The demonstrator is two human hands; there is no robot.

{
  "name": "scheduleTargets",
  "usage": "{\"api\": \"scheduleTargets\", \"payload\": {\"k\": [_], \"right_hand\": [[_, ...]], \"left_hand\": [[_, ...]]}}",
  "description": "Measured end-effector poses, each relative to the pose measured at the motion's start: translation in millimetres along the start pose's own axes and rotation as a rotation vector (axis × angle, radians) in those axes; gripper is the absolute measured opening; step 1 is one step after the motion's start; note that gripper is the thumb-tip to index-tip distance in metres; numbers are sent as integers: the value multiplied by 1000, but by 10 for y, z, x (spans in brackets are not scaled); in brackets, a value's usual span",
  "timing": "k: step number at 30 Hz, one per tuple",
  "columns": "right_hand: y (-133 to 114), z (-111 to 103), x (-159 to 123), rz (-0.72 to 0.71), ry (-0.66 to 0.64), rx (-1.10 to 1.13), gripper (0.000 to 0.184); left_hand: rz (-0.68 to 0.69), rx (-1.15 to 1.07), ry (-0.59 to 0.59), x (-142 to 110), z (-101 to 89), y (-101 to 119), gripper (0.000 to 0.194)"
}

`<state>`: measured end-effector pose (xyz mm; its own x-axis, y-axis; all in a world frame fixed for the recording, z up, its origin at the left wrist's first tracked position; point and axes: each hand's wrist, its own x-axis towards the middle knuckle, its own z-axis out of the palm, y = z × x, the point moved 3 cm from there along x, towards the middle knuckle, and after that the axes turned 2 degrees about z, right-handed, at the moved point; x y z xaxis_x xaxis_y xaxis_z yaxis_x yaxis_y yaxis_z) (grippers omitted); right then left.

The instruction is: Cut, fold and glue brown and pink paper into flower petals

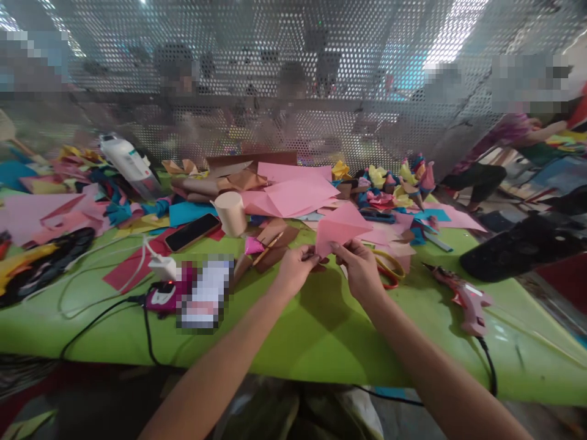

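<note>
Both my hands hold one folded pink paper piece [338, 231] above the green table [321, 330]. My left hand [293, 269] pinches its lower left corner, fingers closed. My right hand [360, 266] grips its lower edge from the right, thumb and fingers pressed on the paper. Scissors with a red and yellow handle [389, 269] lie just right of my right hand. A pencil [267, 247] and brown paper scraps lie left of my left hand.
A pink glue gun [465, 299] lies at the right with its cord. A phone [192, 232], a beige roll [230, 212], a white bottle [128, 162], chargers and cables sit at the left. Coloured paper piles cover the far side. People sit behind the mesh screen.
</note>
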<state>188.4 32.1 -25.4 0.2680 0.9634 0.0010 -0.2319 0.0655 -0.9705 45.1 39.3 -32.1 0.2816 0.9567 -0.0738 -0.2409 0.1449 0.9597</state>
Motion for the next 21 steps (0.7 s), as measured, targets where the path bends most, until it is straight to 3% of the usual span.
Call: {"api": "scheduleTargets", "payload": {"k": [11, 21], "right_hand": [[31, 45, -25, 37, -37, -4, 42], [42, 32, -17, 51, -56, -11, 41]], "left_hand": [[72, 121, 28, -12, -6, 28, 12], [36, 142, -88, -51, -72, 178, 35]]}}
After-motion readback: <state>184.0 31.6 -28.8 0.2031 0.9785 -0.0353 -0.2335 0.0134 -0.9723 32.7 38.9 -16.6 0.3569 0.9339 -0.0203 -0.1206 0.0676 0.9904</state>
